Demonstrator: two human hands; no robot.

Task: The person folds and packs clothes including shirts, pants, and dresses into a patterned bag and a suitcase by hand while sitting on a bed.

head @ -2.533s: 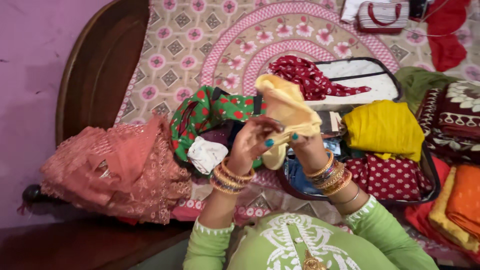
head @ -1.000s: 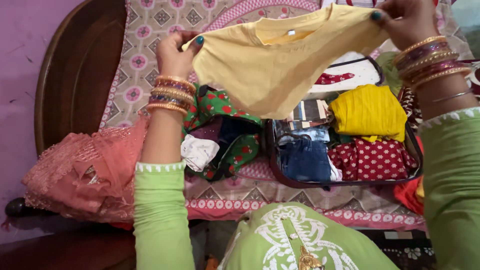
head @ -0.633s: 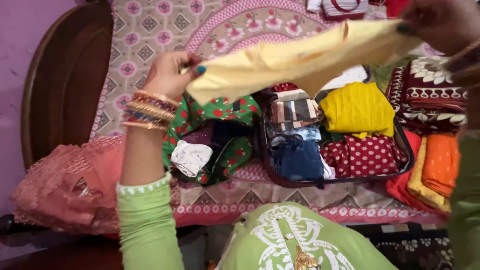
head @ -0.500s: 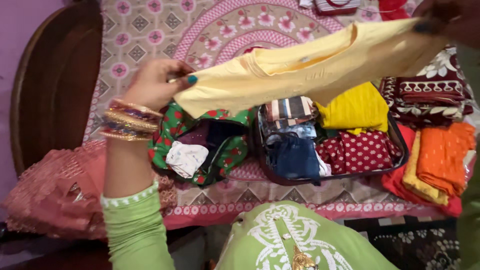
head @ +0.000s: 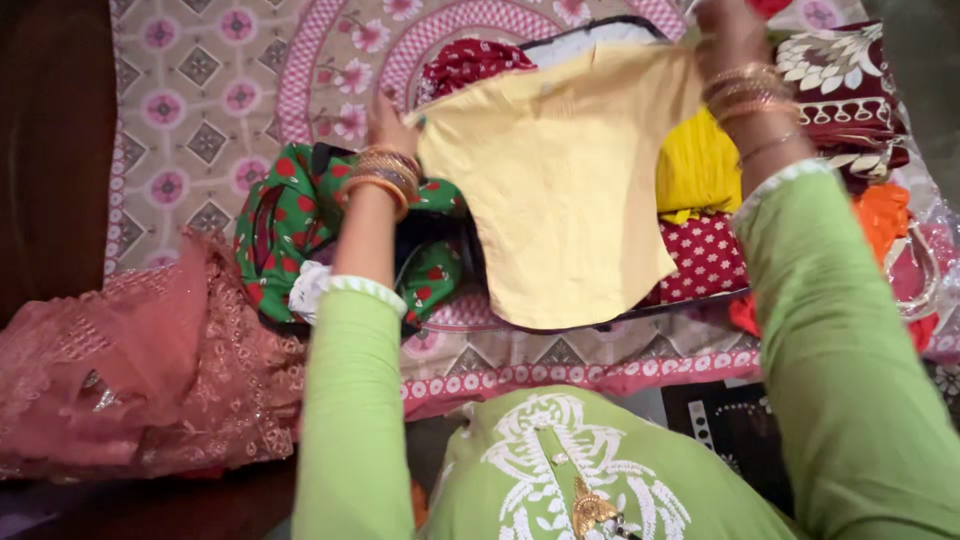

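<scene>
A person's left hand (head: pixel 392 122) and right hand (head: pixel 728 38) are each pinching a top corner of a pale yellow top (head: pixel 560 180), holding it spread above an open suitcase (head: pixel 690 300) of folded clothes on a patterned bedspread (head: pixel 220 90). The top is hanging with its long axis running far to near, neckline far, hem near. Its loose hem could be catching on the suitcase rim or bunching unevenly.

a spread top (head: pixel 560 190) hangs over, seemingly, an open suitcase (head: pixel 700 300) on the bedspread (head: pixel 200 90).
</scene>
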